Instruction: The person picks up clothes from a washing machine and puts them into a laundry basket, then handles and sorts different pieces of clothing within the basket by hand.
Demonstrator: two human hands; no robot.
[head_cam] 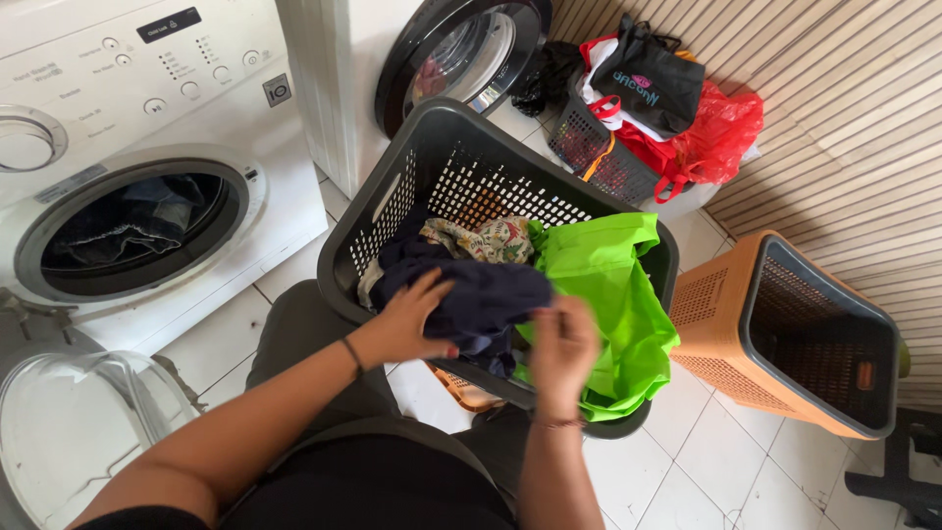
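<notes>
A dark grey laundry basket (432,157) rests tilted against my lap, filled with clothes. My left hand (407,319) grips a dark navy garment (486,299) at the basket's near rim. My right hand (562,344) pinches the same navy garment at its right edge, next to a bright green cloth bag (613,285) that hangs over the basket's side. A patterned light cloth (486,240) lies deeper in the basket behind the navy garment.
A white front-loading washer (137,128) stands at left, its round door (69,432) swung open, dark clothes inside the drum (132,226). An orange basket (785,334) lies on its side at right. A small basket with bags (648,108) sits by the slatted wall. Second washer door (461,54) behind.
</notes>
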